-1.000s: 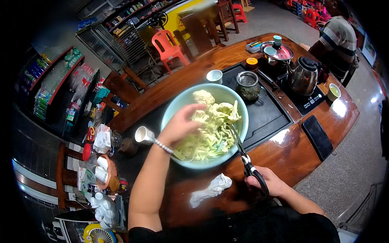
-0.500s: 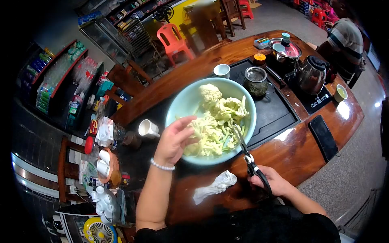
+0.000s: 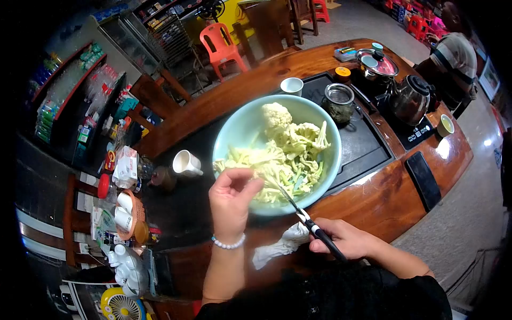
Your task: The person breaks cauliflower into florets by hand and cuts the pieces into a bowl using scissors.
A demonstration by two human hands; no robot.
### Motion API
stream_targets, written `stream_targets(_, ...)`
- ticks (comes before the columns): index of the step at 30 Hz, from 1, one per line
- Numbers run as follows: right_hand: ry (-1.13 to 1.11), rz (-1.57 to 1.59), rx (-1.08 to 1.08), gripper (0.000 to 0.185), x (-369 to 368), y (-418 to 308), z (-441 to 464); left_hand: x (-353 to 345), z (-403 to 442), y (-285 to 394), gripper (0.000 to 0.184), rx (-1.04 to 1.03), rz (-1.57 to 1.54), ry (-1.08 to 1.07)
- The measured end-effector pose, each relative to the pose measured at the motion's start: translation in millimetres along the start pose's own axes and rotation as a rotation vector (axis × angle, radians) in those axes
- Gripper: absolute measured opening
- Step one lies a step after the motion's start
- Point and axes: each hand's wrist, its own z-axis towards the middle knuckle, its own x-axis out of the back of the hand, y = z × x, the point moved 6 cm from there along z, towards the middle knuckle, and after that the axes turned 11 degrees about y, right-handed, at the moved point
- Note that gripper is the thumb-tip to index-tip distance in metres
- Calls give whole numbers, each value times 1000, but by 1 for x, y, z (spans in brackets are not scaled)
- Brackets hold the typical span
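A light green basin [image 3: 332, 124] holds a heap of cut cauliflower [image 3: 296, 143], with one large rounded floret at the back. My right hand [image 3: 341, 239] grips a pair of scissors [image 3: 305, 216] by the black handles. Their blades point up and left over the basin's near rim, close together as seen from here. At the near left rim is my left hand [image 3: 232, 200], its fingers curled in towards the thumb, just in front of the cauliflower. Whatever those fingers may hold is hidden. A crumpled white cloth [image 3: 280, 245] lies on the table below the basin, partly behind my right hand.
A white mug [image 3: 186, 163] stands left of the basin, a white cup [image 3: 292, 86] behind it. To the right are a glass jar [image 3: 338, 102], a kettle [image 3: 412, 98], a lidded pot [image 3: 376, 63] and a phone [image 3: 424, 181]. A person [image 3: 453, 61] sits at the far right.
My left hand has moved down and right, its fingers drawing closer together. The scissors have shifted left and lower, and their blades now look closer together.
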Motion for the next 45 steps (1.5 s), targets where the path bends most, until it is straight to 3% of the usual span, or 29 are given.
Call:
stream_targets(5,3,34,-11,53,-6,-6,9,6,-4,7,21,-116,40,39)
stream_targets(17,-29,-19,-62,54,-6,-16,11,17,-2,10,20,-122,-18,69)
stream_targets(26,8,-126,17,53,-1,-13,11,14,-7,24,22,-356,65,11)
stream_targets(45,92,-258,78,54,4,-26,19,18,-3,17,23,-332,11,18)
